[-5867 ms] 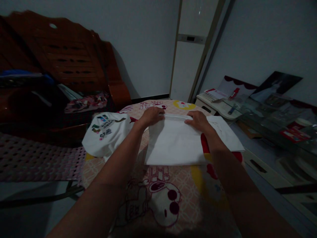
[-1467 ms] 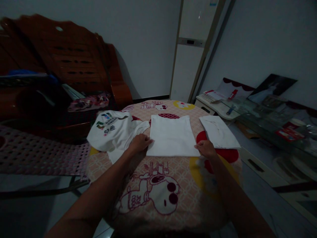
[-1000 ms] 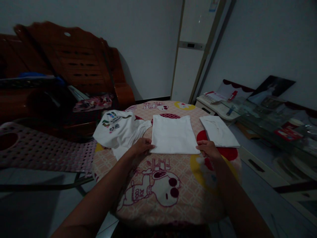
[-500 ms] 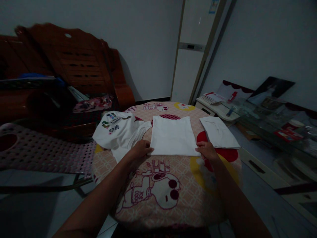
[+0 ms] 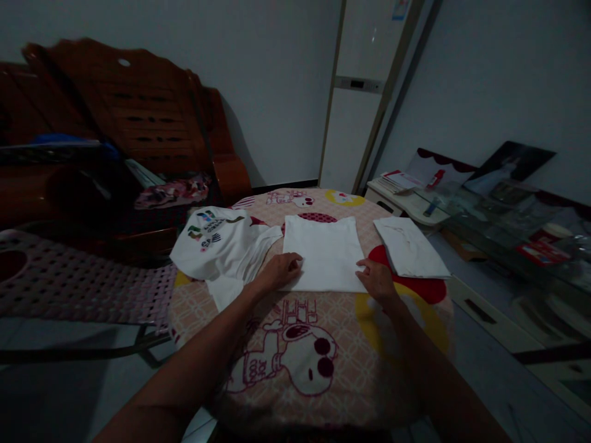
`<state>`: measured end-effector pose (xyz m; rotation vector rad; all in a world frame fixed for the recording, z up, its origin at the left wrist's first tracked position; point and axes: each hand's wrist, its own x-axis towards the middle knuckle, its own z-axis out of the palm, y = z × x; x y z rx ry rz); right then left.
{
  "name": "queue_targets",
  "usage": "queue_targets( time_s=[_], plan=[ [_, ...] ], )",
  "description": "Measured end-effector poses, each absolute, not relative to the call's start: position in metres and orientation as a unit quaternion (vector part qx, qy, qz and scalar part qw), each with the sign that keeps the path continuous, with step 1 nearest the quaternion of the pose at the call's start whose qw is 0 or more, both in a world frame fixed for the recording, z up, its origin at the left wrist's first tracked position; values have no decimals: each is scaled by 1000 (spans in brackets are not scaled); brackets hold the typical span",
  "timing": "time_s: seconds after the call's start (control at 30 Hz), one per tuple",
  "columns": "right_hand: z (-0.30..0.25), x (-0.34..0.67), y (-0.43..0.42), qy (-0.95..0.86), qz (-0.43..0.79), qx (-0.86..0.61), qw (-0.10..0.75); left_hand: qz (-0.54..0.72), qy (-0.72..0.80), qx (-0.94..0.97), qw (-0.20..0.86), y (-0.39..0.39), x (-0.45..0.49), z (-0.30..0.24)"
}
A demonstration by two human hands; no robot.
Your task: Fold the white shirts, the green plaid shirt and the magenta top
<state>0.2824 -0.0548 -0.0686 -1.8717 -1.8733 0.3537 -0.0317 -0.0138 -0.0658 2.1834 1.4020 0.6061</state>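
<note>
A folded white cloth (image 5: 324, 249) lies in the middle of a round table with a pink cartoon-print cover (image 5: 300, 351). My left hand (image 5: 279, 271) grips the cloth's near left corner, fingers curled over the edge. Gripping the near right corner is my right hand (image 5: 376, 280), with its fingers pinched on the hem. A crumpled white printed T-shirt (image 5: 212, 246) lies to the left of the cloth. Another folded white cloth (image 5: 410, 249) rests to the right.
A woven plastic chair (image 5: 69, 286) stands at the left, and a dark wooden bench (image 5: 138, 123) is behind it. A low white shelf with papers (image 5: 406, 191) and glass-topped furniture (image 5: 508, 227) fill the right side. A white door (image 5: 355, 117) is at the back.
Earlier both hands held the cloth's far edge; then they moved to its near corners. In the last half second they shifted inward and slightly forward on the near edge.
</note>
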Motion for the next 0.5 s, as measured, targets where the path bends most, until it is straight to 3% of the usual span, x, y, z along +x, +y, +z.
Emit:
queue_targets(
  time_s=[0.17,0.37,0.5],
  plan=[
    [-75,286,-48,-661,167,-694,228,259,530,722,361,10,-41,-75],
    [-53,282,-10,-533,296,-684,400,423,602,556,386,62,-39,-68],
    [-43,279,37,-429,331,-703,461,432,668,480,371,101,-30,-70]
  ],
)
